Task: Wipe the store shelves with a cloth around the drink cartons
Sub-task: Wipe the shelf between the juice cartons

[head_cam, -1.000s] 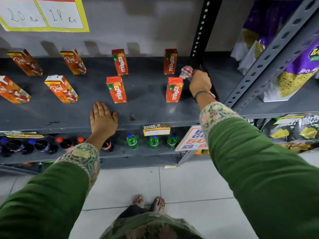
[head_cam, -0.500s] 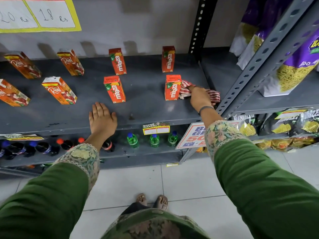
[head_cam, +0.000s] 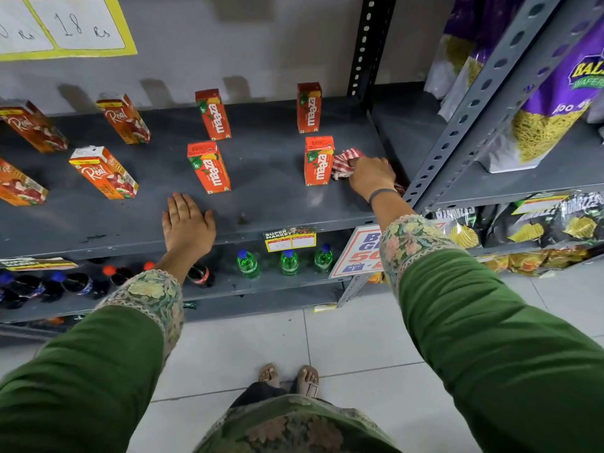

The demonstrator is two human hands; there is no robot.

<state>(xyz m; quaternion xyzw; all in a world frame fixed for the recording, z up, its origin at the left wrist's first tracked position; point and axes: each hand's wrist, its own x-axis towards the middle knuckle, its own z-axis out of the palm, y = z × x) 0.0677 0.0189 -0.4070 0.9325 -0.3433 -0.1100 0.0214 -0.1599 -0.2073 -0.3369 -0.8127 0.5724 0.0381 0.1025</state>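
Cartons [head_cam: 318, 160] number eight; cloth [head_cam: 345, 162] one.

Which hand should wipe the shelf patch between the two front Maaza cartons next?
Right, probably. The right hand already holds the checked cloth beside the right front Maaza carton. The left hand lies flat and empty on the shelf edge.
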